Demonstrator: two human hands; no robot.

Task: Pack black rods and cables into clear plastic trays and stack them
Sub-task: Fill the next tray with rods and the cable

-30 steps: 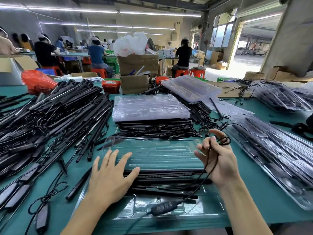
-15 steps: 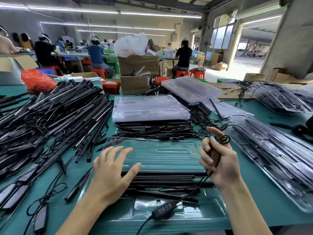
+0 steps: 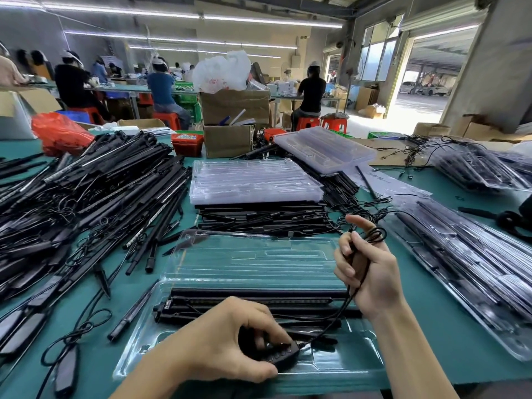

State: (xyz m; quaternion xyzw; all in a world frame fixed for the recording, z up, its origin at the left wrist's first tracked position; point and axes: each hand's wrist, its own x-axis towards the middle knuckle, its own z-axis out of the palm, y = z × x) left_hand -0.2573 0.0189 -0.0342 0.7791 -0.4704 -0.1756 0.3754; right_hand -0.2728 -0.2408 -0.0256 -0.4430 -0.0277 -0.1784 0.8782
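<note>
An open clear plastic tray [image 3: 339,367] lies on the green table [image 3: 426,335] directly in front of the person, its hinged lid [image 3: 253,260] folded back flat toward the far side; several black rods [image 3: 259,298] lie side by side along the tray's middle channels; the left hand [image 3: 227,341] is curled over the near part of the tray, thumb and fingers pinching a black inline controller [image 3: 280,354] with a row of small buttons, which sits just above the tray's front compartment; a thin black cable [image 3: 345,300] runs from the controller up across the rods to the right hand [image 3: 368,272], which is closed round a coiled bundle of that cable, loops sticking out past the raised forefinger; behind the tray rests a stack of empty clear trays [image 3: 256,180] on top of a low pile of rods [image 3: 264,214]; to the left a large loose heap of black rods and cables [image 3: 86,197] spreads over the table; to the right lie filled trays [image 3: 472,260], closed and overlapping; a second empty tray stack [image 3: 325,151] leans farther back, near cardboard boxes [image 3: 230,122]; other workers [image 3: 161,87] sit at tables behind
</note>
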